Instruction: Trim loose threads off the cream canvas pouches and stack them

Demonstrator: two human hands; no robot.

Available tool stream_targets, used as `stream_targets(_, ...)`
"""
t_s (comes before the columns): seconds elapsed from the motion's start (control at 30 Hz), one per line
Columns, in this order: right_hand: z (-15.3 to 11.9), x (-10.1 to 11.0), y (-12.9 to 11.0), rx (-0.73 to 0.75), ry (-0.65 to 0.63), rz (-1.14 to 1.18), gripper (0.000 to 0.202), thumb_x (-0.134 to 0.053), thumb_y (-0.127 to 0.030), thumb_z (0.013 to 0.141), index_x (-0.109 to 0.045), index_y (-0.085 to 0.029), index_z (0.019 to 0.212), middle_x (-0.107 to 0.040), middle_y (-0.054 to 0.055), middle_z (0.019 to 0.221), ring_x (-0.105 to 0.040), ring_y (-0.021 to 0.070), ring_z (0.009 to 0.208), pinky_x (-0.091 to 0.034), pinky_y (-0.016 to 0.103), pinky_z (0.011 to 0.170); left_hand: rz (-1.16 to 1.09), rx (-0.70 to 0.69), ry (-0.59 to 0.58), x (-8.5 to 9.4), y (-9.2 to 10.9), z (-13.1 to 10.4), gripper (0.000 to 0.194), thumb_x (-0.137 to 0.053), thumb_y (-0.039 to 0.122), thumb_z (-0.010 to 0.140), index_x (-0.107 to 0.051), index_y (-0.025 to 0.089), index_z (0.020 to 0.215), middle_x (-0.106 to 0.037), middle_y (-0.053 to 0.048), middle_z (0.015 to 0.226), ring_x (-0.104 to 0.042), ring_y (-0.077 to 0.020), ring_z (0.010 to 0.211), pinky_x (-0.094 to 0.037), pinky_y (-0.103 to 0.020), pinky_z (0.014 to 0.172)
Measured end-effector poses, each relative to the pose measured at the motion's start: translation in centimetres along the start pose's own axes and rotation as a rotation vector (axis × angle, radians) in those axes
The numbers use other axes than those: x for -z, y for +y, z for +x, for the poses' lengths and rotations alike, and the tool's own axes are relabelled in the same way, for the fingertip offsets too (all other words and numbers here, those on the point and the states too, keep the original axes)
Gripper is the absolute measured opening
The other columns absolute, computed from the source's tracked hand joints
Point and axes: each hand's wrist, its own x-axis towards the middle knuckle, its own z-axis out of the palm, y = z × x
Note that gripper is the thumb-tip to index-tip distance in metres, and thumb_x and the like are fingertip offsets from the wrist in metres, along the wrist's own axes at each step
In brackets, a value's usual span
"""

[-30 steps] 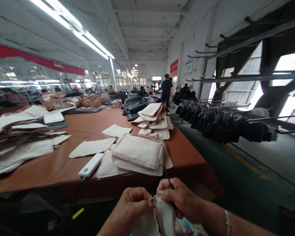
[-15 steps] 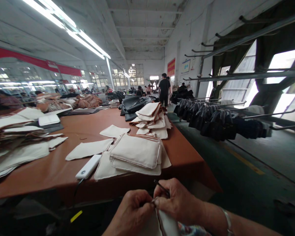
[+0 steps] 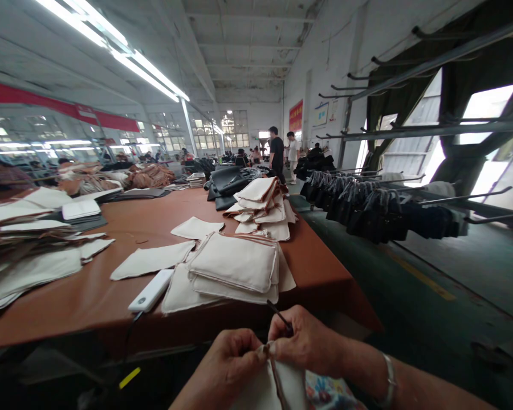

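Note:
Low in the head view, my left hand (image 3: 235, 361) pinches the top edge of a cream fabric piece (image 3: 285, 380) with a brown seam. My right hand (image 3: 301, 341) grips the same edge, its fingertips close beside those of my left hand. A thin dark tool (image 3: 279, 314) also sits in my right hand, its end pointing up and left. Just beyond my hands, a stack of cream fabric pieces (image 3: 235, 262) lies at the brown table's (image 3: 325, 267) front edge. The lower part of the held piece runs out of view.
A white power bank (image 3: 151, 291) with a cable lies left of the stack. More cream pieces (image 3: 34, 273) are piled at the left. Black bags (image 3: 367, 213) hang from a rack at the right. Two people (image 3: 277, 151) stand beyond the table.
The view has shifted slightly. The dark tool sticks up more from my right hand. In the background, the two people now appear farther apart.

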Motion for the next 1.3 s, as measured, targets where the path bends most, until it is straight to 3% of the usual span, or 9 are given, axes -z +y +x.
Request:
stream_targets(0.23,-0.5,0.1,-0.7,0.029,-0.02,0.099,0.014,-0.072,-0.023,0.072,-0.067,-0.012,0.079,-0.054,-0.004,0.064,-0.042,0.0092,0.06,-0.032,0.019,0.053,0.101,-0.033,0.017,-0.3,0.9,-0.2,0.038,-0.073,0.051,0.071,-0.062,0.015,0.066,-0.047,0.005,0.054,-0.037,-0.01,0.051,-0.02,-0.022,0.046)
stream_targets(0.43,-0.6,-0.3,0.0,0.058,0.048,-0.011,0.008,-0.069,-0.02,0.073,-0.066,-0.012,0.073,-0.052,-0.004,0.059,-0.041,0.0091,0.055,-0.03,0.02,0.049,0.134,-0.041,0.036,-0.5,0.7,-0.1,0.036,-0.073,0.048,0.069,-0.061,0.014,0.064,-0.046,0.005,0.056,-0.033,-0.0099,0.053,-0.021,-0.022,0.048)
stream_targets(0.53,-1.0,-0.4,0.5,0.209,0.096,-0.045,0.005,-0.066,-0.017,0.076,-0.067,-0.013,0.074,-0.057,-0.002,0.062,-0.048,0.0106,0.058,-0.035,0.021,0.053,-0.032,-0.024,-0.004,-0.4,0.6,-0.6,0.047,-0.076,0.059,0.064,-0.065,0.014,0.067,-0.051,0.002,0.059,-0.038,-0.0119,0.056,-0.026,-0.022,0.05)
stream_targets(0.67,-1.5,-0.4,1.5,0.508,0.132,-0.161,0.008,-0.06,-0.016,0.083,-0.068,-0.016,0.081,-0.066,0.004,0.076,-0.059,0.0153,0.071,-0.043,0.025,0.066,-0.228,-0.024,0.158,-0.5,1.7,-1.8,0.058,-0.066,0.072,0.072,-0.072,0.014,0.07,-0.061,-0.004,0.072,-0.049,-0.0176,0.066,-0.036,-0.025,0.056)
stream_targets(0.83,-2.3,0.2,2.1,0.7,0.078,-0.504,0.014,-0.052,-0.015,0.088,-0.065,-0.018,0.087,-0.066,0.006,0.083,-0.06,0.016,0.075,-0.043,0.025,0.067,-0.275,-0.026,-0.215,-0.9,3.3,-2.3,0.062,-0.066,0.071,0.076,-0.076,0.009,0.077,-0.062,-0.005,0.068,-0.044,-0.0144,0.062,-0.032,-0.025,0.057)
stream_targets(0.97,-2.5,0.6,2.2,0.81,0.104,-0.764,0.016,-0.047,-0.016,0.092,-0.063,-0.019,0.09,-0.065,0.005,0.08,-0.056,0.016,0.07,-0.041,0.027,0.065,-0.3,-0.038,-0.277,-0.9,3.4,-2.0,0.062,-0.073,0.07,0.07,-0.075,0.008,0.08,-0.061,-0.005,0.072,-0.043,-0.0144,0.067,-0.03,-0.023,0.059)
stream_targets(1.17,-2.2,0.0,2.7,1.034,0.258,-0.898,0.023,-0.04,-0.019,0.098,-0.062,-0.015,0.098,-0.06,0.004,0.07,-0.048,0.0165,0.06,-0.034,0.027,0.054,0.036,-0.126,-0.294,-0.6,3.2,-1.5,0.051,-0.063,0.061,0.084,-0.063,0.011,0.074,-0.048,0.0,0.071,-0.03,-0.0107,0.063,-0.022,-0.022,0.052)
stream_targets(1.23,-2.3,-0.1,2.6,0.969,0.232,-0.771,0.022,-0.042,-0.021,0.098,-0.063,-0.015,0.092,-0.061,0.005,0.073,-0.051,0.0162,0.063,-0.038,0.027,0.057,0.215,-0.187,-0.218,-0.5,3.3,-1.6,0.044,-0.055,0.053,0.092,-0.056,0.014,0.071,-0.042,0.003,0.07,-0.028,-0.011,0.064,-0.023,-0.022,0.052)
stream_targets(1.3,-2.4,0.2,2.1,0.779,0.162,-0.495,0.021,-0.047,-0.028,0.097,-0.064,-0.015,0.094,-0.063,0.005,0.077,-0.054,0.0153,0.068,-0.042,0.025,0.062,0.387,-0.248,-0.143,-0.3,3.4,-1.8,0.039,-0.048,0.045,0.095,-0.05,0.016,0.069,-0.043,0.003,0.071,-0.032,-0.0119,0.066,-0.027,-0.022,0.055)
